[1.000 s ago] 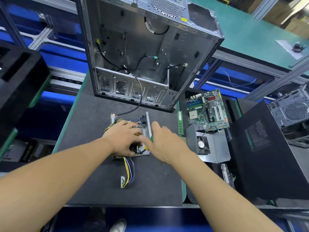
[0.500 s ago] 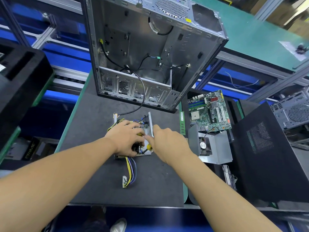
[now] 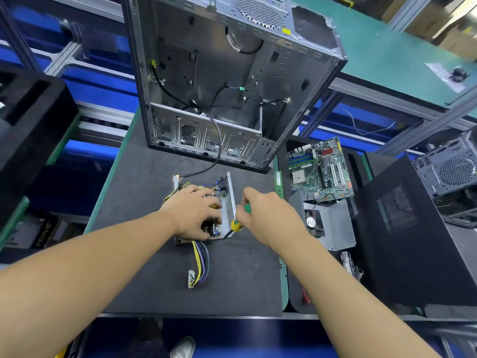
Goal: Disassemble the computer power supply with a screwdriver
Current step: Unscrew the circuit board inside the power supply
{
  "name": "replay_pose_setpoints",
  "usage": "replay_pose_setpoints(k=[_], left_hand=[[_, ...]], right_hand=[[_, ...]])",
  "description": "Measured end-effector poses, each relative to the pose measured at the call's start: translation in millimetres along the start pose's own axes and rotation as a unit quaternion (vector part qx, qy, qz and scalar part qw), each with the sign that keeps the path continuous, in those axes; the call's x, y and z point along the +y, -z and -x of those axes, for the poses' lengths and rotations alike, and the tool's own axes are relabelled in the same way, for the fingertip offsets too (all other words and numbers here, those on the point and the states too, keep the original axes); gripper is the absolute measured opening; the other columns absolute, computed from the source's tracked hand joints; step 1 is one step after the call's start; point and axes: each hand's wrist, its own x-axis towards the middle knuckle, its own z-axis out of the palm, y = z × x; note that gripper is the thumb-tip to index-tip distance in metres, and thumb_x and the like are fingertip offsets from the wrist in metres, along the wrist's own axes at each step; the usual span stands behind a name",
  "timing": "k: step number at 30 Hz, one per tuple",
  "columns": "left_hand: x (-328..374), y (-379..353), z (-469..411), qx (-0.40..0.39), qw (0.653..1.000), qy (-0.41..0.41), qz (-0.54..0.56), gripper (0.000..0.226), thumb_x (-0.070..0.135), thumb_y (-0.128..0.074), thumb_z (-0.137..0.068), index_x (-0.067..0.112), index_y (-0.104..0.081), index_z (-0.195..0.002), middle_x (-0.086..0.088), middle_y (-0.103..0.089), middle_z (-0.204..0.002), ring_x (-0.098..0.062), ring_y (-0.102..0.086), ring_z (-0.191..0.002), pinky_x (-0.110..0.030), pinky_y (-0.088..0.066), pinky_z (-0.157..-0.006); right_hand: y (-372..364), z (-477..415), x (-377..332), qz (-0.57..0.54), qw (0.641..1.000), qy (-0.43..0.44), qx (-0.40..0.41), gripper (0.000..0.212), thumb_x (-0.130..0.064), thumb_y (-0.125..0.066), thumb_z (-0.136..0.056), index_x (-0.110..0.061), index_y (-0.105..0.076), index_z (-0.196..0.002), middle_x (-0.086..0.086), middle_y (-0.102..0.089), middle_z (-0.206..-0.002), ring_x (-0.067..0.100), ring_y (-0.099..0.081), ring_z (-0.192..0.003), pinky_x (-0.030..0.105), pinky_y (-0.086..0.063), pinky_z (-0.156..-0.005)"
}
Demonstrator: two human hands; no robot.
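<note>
Right hand (image 3: 265, 215) is now sitting further right than half a second ago, clear of the power supply (image 3: 229, 205) wall it was overlapping. More of the screwdriver (image 3: 236, 225) is showing as a result: a green and yellow handle, with the shaft angling down-left toward the wall's near corner. The fingers are curling round the handle. Left hand (image 3: 192, 211) is staying put, with bent fingers and thumb clamping over the circuit board inside the unit.

Counting: two hands, one screwdriver, one power supply, one computer case (image 3: 219, 86), one motherboard (image 3: 320, 171), one cable bundle (image 3: 200, 262).

The power supply is lying at centre frame on the black table (image 3: 154, 280), just below the open case. It is open-topped, a low metal tray with a perforated wall standing along its right side. Inside is a brown board crowded with parts. Yellow, blue and black wires are trailing toward the lower frame and ending in a pale connector.
</note>
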Motion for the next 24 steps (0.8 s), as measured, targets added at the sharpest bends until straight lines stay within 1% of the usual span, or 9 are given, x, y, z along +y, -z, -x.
replay_pose_setpoints(k=[4,7,10,12,14,18,20,22,24], left_hand=[[-2,0,1,-0.002,0.999,0.003,0.035,0.058,0.079,-0.049,-0.074,0.054,-0.052,-0.126,0.024,-0.038,-0.148,-0.010,-0.023,-0.144,-0.037,-0.022,-0.112],[-2,3,-2,-0.003,0.998,0.008,0.069,0.065,0.085,-0.051,-0.069,0.056,-0.053,-0.127,0.028,-0.035,-0.149,-0.007,-0.015,-0.147,-0.038,-0.015,-0.113],[5,5,-8,0.011,0.991,0.017,0.129,0.058,0.082,-0.058,-0.071,0.049,-0.062,-0.119,0.029,-0.045,-0.140,-0.004,-0.017,-0.146,-0.041,-0.011,-0.111],[13,1,-12,0.051,0.985,0.027,0.160,0.043,0.074,-0.059,-0.078,0.042,-0.070,-0.105,0.024,-0.062,-0.115,0.001,-0.037,-0.133,-0.039,-0.015,-0.108],[19,-2,-14,0.069,0.979,0.042,0.188,0.030,0.064,-0.060,-0.086,0.037,-0.073,-0.093,0.016,-0.068,-0.091,-0.001,-0.054,-0.104,-0.036,-0.022,-0.102],[28,5,-15,0.071,0.974,0.054,0.210,0.026,0.048,-0.064,-0.092,0.027,-0.073,-0.081,0.004,-0.069,-0.072,-0.021,-0.056,-0.074,-0.031,-0.033,-0.079],[33,15,-18,0.056,0.974,0.076,0.206,0.020,0.040,-0.063,-0.095,0.027,-0.074,-0.085,0.002,-0.071,-0.076,-0.024,-0.062,-0.077,-0.033,-0.044,-0.074],[41,23,-23,0.024,0.973,0.116,0.199,0.017,0.034,-0.059,-0.098,0.028,-0.074,-0.093,0.005,-0.074,-0.085,-0.021,-0.066,-0.086,-0.035,-0.050,-0.077],[52,26,-27,0.014,0.971,0.149,0.188,0.022,0.027,-0.054,-0.100,0.020,-0.068,-0.084,-0.002,-0.071,-0.084,-0.026,-0.065,-0.086,-0.039,-0.052,-0.076]], right_hand=[[11,3,6,-0.063,0.997,-0.037,0.019,0.017,-0.038,-0.048,-0.093,-0.022,-0.047,-0.088,0.001,-0.044,-0.063,0.034,-0.049,-0.068,0.033,-0.034,-0.054],[23,1,12,-0.108,0.992,-0.054,0.034,0.016,-0.037,-0.050,-0.092,-0.022,-0.048,-0.086,0.003,-0.045,-0.062,0.030,-0.046,-0.066,0.031,-0.027,-0.048],[33,0,15,-0.128,0.989,-0.062,0.047,0.016,-0.037,-0.051,-0.091,-0.023,-0.049,-0.085,0.005,-0.049,-0.067,0.026,-0.042,-0.060,0.030,-0.022,-0.045],[38,0,16,-0.140,0.986,-0.065,0.054,0.016,-0.036,-0.052,-0.090,-0.022,-0.049,-0.083,0.007,-0.050,-0.067,0.028,-0.044,-0.063,0.030,-0.022,-0.046],[40,3,17,-0.152,0.984,-0.070,0.057,0.016,-0.036,-0.052,-0.089,-0.022,-0.049,-0.082,0.006,-0.048,-0.064,0.029,-0.047,-0.067,0.030,-0.024,-0.046],[43,12,24,-0.169,0.980,-0.081,0.062,0.016,-0.036,-0.051,-0.091,-0.022,-0.049,-0.084,0.004,-0.047,-0.064,0.027,-0.045,-0.071,0.031,-0.026,-0.048],[49,18,34,-0.171,0.977,-0.101,0.082,0.016,-0.035,-0.050,-0.090,-0.021,-0.048,-0.084,0.004,-0.047,-0.066,0.025,-0.043,-0.072,0.031,-0.026,-0.048],[56,26,46,-0.168,0.971,-0.125,0.111,0.017,-0.036,-0.050,-0.090,-0.020,-0.047,-0.083,0.004,-0.048,-0.065,0.024,-0.043,-0.066,0.031,-0.027,-0.048],[63,36,59,-0.176,0.963,-0.147,0.139,0.018,-0.036,-0.050,-0.091,-0.019,-0.050,-0.085,0.003,-0.048,-0.063,0.023,-0.039,-0.057,0.030,-0.027,-0.047]])
